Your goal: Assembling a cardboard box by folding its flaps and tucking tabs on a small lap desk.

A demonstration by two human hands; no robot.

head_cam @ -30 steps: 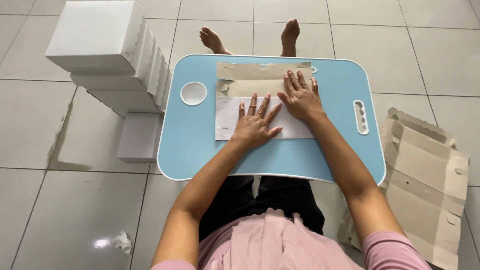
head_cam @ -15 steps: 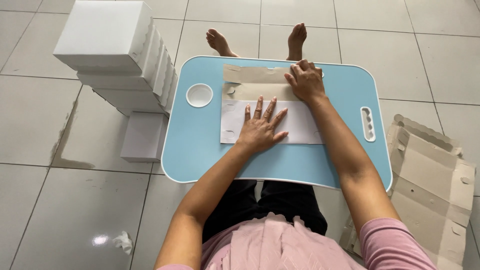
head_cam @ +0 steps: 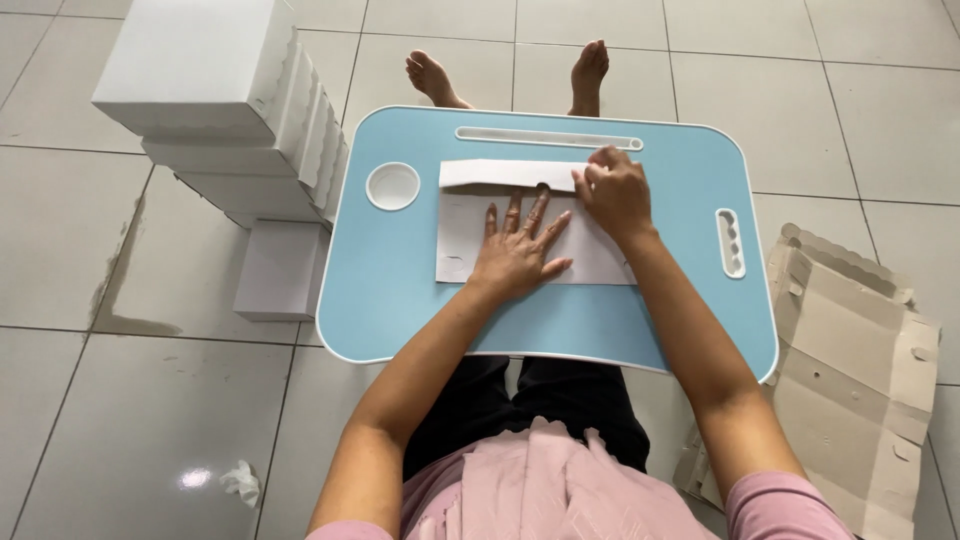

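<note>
The left hand [head_cam: 515, 255], fingers spread wide, pins the flat white cardboard sheet [head_cam: 470, 235] to the pale blue counter [head_cam: 400, 290] so the right hand [head_cam: 612, 192] can pinch its folded top flap [head_cam: 500, 174].

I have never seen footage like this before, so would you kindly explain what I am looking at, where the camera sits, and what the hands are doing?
There is no machine here: a person sits on a tiled floor and works with two bare hands. The single camera is worn on the person's head and looks down, which is why you see forearms, lap and feet.

Across the legs stands a light blue lap table with a round cup recess. On it lies a flat white cardboard sheet. The left hand presses flat on the sheet, fingers spread. The right hand grips the sheet's far flap, which is folded over towards the person.

To the left is a stack of white boxes; to the right, flat brownish cardboard blanks lie on the floor.
</note>
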